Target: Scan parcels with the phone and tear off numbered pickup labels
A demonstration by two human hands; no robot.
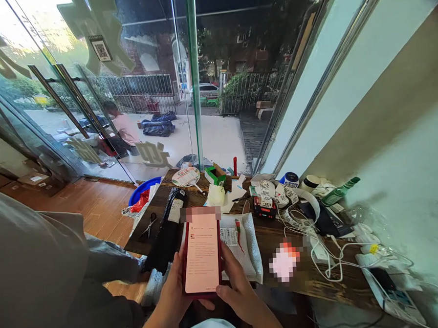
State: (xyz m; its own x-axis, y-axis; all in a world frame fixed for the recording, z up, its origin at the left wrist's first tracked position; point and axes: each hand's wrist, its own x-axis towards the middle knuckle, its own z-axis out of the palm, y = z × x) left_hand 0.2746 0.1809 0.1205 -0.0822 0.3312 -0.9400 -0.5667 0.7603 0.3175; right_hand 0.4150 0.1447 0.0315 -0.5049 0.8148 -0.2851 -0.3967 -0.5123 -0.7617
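A phone (201, 255) in a red case is held upright and slightly tilted above the near edge of the table (357, 286), with its lit screen turned towards the holder, presumably so that it can be read. Its lower left side is cradled by the left hand (173, 280), whose grip is wrapped around the edge. The lower right corner is pinched by the grip of the right hand (242, 287), with the thumb laid over the front, probably for steadying or tapping. How the fingers are arranged behind the phone cannot be told.

Behind the phone, a white packet (248, 258) is laid flat on bubble-textured wrap (258, 262), perhaps because a soft cushion is offered by it. A long, glossy black plastic parcel (166, 228) is laid aslant, with its paper label turned up, seemingly for easy reading. Near it, scissors (149, 225) are left within likely reach of the left hand.

At the far side, a round paddle-shaped fan (185, 177) is placed beside a small green cardboard box (215, 174). Rolls of printed paper labels (266, 190) are clustered on the right, near a smooth green glass bottle (340, 192). Thin white cables (337, 277) are looped loosely over the dark, visibly grained wood. Beyond the left edge, crumpled red plastic (140, 201) is contained by a rounded blue basin (144, 186).
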